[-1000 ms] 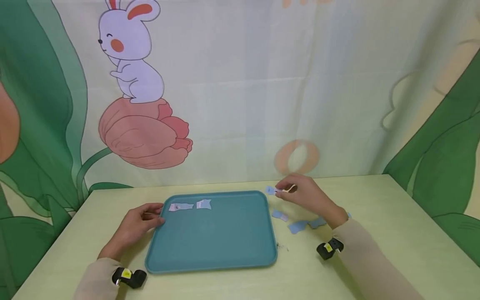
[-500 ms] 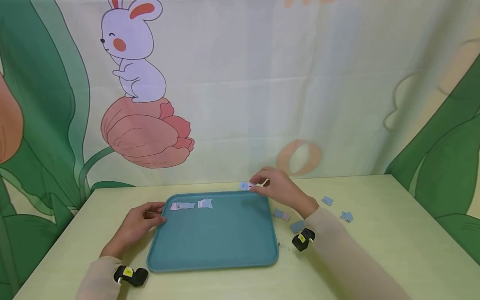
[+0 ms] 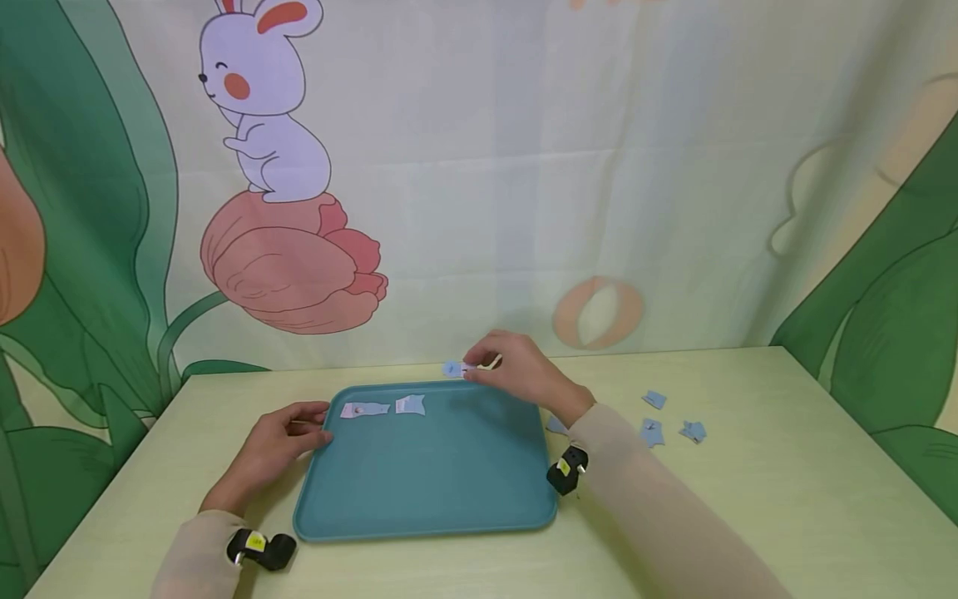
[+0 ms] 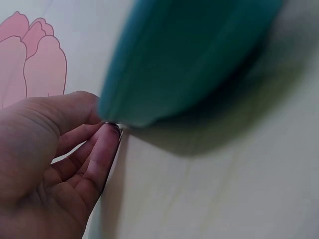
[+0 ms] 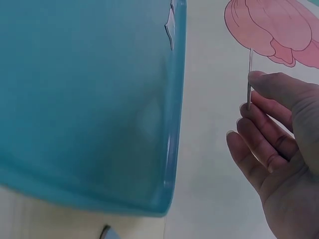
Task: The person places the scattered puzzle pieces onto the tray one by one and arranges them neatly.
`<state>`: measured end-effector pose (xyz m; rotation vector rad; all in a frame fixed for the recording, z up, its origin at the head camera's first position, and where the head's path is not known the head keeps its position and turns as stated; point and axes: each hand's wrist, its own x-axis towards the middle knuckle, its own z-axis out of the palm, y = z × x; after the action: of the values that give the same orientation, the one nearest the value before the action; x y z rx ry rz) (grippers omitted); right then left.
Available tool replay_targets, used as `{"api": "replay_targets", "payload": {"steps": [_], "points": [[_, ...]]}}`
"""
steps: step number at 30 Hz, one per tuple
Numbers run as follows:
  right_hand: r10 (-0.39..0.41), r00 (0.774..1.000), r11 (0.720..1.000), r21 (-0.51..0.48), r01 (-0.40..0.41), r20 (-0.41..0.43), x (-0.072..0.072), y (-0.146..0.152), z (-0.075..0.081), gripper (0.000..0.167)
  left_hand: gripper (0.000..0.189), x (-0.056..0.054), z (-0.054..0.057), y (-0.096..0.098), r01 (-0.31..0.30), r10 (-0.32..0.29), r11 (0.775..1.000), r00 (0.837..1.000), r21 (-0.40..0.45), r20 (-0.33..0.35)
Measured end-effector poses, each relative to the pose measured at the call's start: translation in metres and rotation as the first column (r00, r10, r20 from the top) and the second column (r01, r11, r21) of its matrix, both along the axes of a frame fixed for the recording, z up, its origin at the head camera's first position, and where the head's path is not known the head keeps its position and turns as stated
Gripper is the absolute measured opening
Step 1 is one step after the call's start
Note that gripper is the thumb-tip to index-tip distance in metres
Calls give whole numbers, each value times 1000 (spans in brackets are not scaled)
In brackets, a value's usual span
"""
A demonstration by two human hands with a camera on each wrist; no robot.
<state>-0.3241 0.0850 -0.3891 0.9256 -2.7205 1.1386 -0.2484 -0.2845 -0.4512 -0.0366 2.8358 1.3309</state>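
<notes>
Through the head camera I see, behind everything, a creased cloth [image 3: 479,166] printed with a rabbit [image 3: 280,158]. In front is a smooth, pale yellow table [image 3: 771,499], bearing a shallow, round-cornered teal tray [image 3: 427,474]. The left hand [image 3: 273,449] reaches in low, its bent thumb and fingers gripping the tray's left rim. The right hand [image 3: 524,366] arches just beyond the far rim, thumb and forefinger pinching a thin blue-and-pink card [image 3: 451,368]. Two irregular pieces [image 3: 410,405] lie flat in the tray's far-left part; smaller bluish bits [image 3: 651,433] lie on the table, right of it.
</notes>
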Motion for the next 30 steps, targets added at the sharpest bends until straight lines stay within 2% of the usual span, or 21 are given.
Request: {"api": "replay_targets", "payload": {"steps": [9, 18, 30], "points": [[-24, 997, 1000, 8, 24, 73, -3, -19, -6, 21, 55, 0, -1, -1, 4, -4, 1000, 1000, -4, -6], [-3, 993, 999, 47, -3, 117, -8, -32, -16, 17, 56, -1, -1, -1, 9, -9, 1000, 1000, -1, -12], [-14, 985, 995, 100, -3, 170, -6, -39, -23, 13, 56, -1, -1, -1, 10, -10, 1000, 1000, -2, -6]]}}
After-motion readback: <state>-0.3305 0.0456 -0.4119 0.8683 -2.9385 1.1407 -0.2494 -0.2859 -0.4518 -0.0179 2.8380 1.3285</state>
